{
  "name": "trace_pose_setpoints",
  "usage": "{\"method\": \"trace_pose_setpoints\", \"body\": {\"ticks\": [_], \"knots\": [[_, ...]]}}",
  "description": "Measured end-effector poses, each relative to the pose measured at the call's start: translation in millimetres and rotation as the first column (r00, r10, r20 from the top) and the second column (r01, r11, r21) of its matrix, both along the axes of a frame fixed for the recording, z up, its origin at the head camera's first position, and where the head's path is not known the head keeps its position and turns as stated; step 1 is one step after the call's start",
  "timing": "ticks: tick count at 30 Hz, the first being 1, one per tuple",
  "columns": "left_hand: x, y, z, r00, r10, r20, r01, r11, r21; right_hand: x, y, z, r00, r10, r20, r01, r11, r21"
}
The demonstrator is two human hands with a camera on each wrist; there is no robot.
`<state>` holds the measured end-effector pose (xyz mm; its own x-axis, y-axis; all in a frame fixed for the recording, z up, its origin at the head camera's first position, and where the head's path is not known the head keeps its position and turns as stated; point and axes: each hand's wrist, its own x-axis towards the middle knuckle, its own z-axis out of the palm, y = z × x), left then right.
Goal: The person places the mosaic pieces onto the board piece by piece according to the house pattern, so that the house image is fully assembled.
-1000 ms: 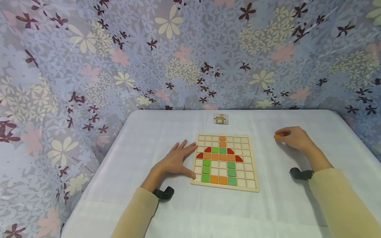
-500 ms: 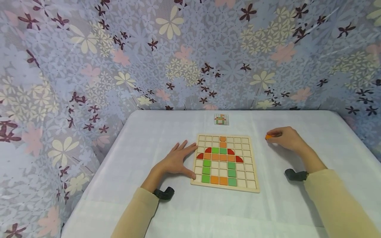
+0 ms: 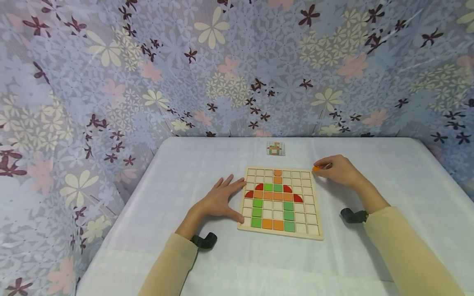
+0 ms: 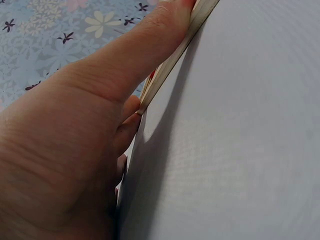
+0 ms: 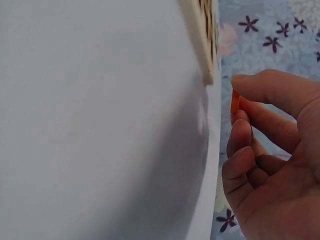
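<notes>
A square wooden grid board [image 3: 310, 208] lies on the table, partly filled with flat green, orange and red pieces; an orange disc [image 3: 277, 173] tops the pattern. Along its left edge my left hand [image 3: 217, 200] rests with fingers spread, the thumb touching the near left corner. In the left wrist view, that thumb [image 4: 150, 37] lies over the board's rim. Just off the board's far right corner, my right hand [image 3: 342, 170] pinches a small orange piece [image 3: 316, 168] between thumb and fingertips. The right wrist view shows this orange piece [image 5: 235, 102] edge-on, its shape partly hidden.
A small printed card [image 3: 275, 149] with a similar coloured pattern lies behind the board. White cloth [image 3: 207, 263] covers the table. A floral curtain [image 3: 237, 74] hangs behind it and down the left side. Dark wrist devices [image 3: 205, 241] sit at both cuffs.
My right hand has moved left across the table with the orange piece, from well right of the board to its far right corner. The left hand and board have stayed put.
</notes>
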<state>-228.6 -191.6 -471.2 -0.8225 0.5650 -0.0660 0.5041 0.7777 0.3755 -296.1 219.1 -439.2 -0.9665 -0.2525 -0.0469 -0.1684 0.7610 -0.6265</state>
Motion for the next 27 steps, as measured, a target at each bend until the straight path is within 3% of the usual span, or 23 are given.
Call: {"method": "trace_pose_setpoints", "body": {"ticks": [6, 17, 27], "knots": [[1.2, -0.9, 2.2, 1.000, -0.002, -0.007, 0.002, 1.000, 0.002, -0.2, -14.1, 7.7, 0.998, 0.054, -0.014, -0.054, 0.998, -0.008], [1.2, -0.3, -3.4, 1.000, -0.004, 0.001, 0.004, 1.000, 0.001, -9.5, -42.6, -1.5, 0.985, 0.174, -0.017, -0.174, 0.985, 0.013], [-0.1, -0.3, -0.3, 1.000, -0.005, -0.006, 0.005, 1.000, 0.003, -12.9, -64.5, -1.8, 0.974, 0.225, -0.017, -0.225, 0.974, -0.009]]}}
